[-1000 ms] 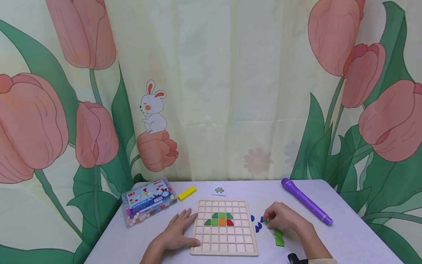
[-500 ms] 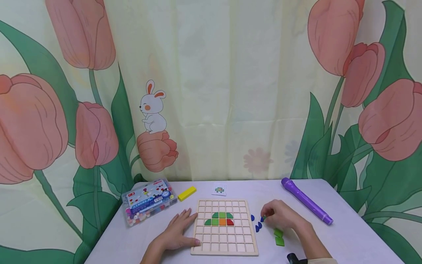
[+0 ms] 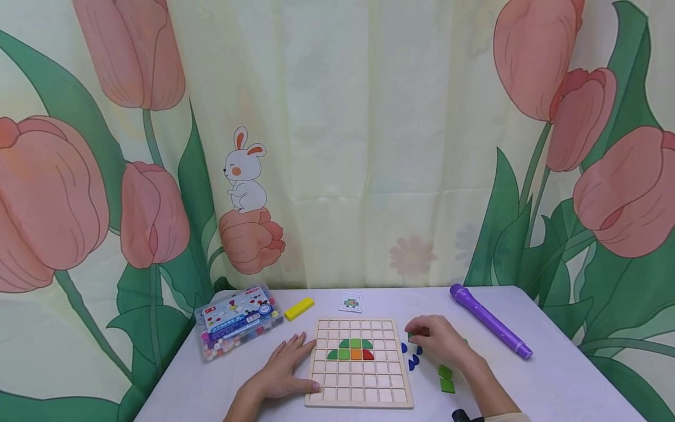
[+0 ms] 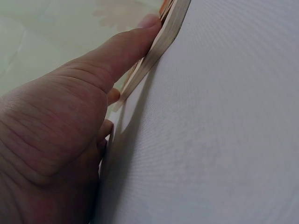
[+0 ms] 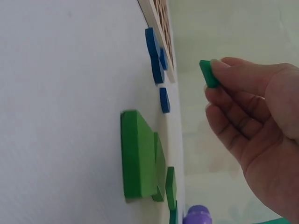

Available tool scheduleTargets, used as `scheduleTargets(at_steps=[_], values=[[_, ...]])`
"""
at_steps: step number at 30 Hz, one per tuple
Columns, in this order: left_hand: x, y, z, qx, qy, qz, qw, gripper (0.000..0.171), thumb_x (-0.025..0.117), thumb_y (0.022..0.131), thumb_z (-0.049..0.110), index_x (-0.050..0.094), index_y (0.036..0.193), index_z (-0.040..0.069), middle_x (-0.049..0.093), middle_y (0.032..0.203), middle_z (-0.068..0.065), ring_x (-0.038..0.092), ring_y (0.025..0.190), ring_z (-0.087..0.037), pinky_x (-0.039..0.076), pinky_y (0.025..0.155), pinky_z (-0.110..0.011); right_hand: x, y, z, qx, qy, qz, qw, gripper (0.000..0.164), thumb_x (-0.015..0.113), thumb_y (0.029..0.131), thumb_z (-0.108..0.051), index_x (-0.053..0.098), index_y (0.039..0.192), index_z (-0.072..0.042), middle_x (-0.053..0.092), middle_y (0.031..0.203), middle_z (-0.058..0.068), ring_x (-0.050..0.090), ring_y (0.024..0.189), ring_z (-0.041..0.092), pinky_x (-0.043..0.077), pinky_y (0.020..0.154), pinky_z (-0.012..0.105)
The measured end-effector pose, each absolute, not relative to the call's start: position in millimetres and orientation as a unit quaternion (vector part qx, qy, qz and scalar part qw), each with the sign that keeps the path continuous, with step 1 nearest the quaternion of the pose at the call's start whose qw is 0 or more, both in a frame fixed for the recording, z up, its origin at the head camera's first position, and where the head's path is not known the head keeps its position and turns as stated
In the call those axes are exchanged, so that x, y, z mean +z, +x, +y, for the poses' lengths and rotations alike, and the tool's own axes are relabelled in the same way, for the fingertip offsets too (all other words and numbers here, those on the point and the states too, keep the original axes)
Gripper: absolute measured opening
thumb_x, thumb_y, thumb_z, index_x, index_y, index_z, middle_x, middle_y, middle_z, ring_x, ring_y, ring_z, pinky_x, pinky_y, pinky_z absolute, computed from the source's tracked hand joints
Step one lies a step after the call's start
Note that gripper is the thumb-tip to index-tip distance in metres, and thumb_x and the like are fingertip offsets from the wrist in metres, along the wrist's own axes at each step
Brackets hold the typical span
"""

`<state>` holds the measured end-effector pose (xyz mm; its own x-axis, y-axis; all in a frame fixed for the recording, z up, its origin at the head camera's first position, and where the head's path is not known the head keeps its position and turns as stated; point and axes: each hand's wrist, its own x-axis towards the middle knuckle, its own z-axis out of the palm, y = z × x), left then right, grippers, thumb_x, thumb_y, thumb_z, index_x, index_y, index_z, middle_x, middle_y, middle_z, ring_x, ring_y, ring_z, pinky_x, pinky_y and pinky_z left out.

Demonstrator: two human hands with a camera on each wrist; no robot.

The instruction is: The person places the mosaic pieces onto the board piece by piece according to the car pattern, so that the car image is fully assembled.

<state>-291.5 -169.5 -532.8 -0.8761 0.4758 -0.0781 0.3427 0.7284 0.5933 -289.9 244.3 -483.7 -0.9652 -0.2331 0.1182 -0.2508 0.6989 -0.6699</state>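
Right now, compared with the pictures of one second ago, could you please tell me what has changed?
The right hand has moved left and up in the head view, nearer the wooden board. It pinches a green piece, already at its fingertips earlier. The left hand stays at the board's left edge; the coloured pattern and blue pieces look unchanged.

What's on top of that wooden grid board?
On the pale wooden grid board: three dark green curved pieces, two light green squares, one orange square and one red curved piece. The left hand covers a bit of its left edge, hiding what's beneath.
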Motion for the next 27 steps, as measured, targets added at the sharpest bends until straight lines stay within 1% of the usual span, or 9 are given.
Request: scheduleTargets(at_steps=[5,13,17,22,27], values=[[-531.8,-292.1,-169.3,0.294,0.221,0.923,0.116,0.102,0.078,0.079,0.069,0.039,0.162,0.022,0.022,0.173,-0.017,0.012,0.161,-0.044,0.003,0.128,-0.068,-485.3,-289.8,234.9,0.382,0.149,-0.912,0.027,0.02,0.075,0.094,-0.006,0.078,0.113,-0.009,0.076,0.101,-0.002,0.063,0.085,0.012,0.057,0.074,0.02],[-533.6,-292.4,-169.9,0.292,0.217,0.924,0.119,0.103,0.078,0.079,0.07,0.039,0.162,0.023,0.022,0.173,-0.017,0.012,0.161,-0.043,0.003,0.128,-0.068,-488.7,-291.9,218.0,0.399,0.16,-0.903,0.004,0.02,0.074,0.094,-0.005,0.077,0.113,-0.009,0.074,0.1,-0.004,0.064,0.086,0.013,0.057,0.073,0.021],[-534.2,-292.8,-171.0,0.293,0.217,0.924,0.118,0.103,0.078,0.079,0.07,0.039,0.162,0.023,0.022,0.173,-0.017,0.012,0.161,-0.043,0.003,0.128,-0.068,-488.9,-293.6,208.1,0.403,0.168,-0.9,0.006,0.02,0.074,0.095,-0.005,0.078,0.113,-0.01,0.074,0.1,-0.005,0.063,0.087,0.014,0.057,0.074,0.021],[-534.6,-293.0,-171.3,0.293,0.22,0.923,0.118,0.103,0.078,0.079,0.07,0.039,0.162,0.023,0.022,0.173,-0.016,0.012,0.161,-0.042,0.003,0.128,-0.067,-489.3,-297.1,196.7,0.391,0.192,-0.9,0.019,0.02,0.074,0.093,-0.002,0.079,0.111,-0.009,0.074,0.099,-0.004,0.06,0.084,0.012,0.053,0.072,0.02],[-534.8,-292.3,-170.4,0.292,0.22,0.924,0.117,0.103,0.077,0.079,0.071,0.039,0.162,0.023,0.022,0.173,-0.016,0.012,0.161,-0.042,0.003,0.128,-0.067,-487.7,-300.0,187.5,0.378,0.199,-0.904,0.011,0.019,0.075,0.092,-0.001,0.08,0.109,-0.009,0.073,0.094,-0.005,0.058,0.083,0.014,0.05,0.071,0.022]])
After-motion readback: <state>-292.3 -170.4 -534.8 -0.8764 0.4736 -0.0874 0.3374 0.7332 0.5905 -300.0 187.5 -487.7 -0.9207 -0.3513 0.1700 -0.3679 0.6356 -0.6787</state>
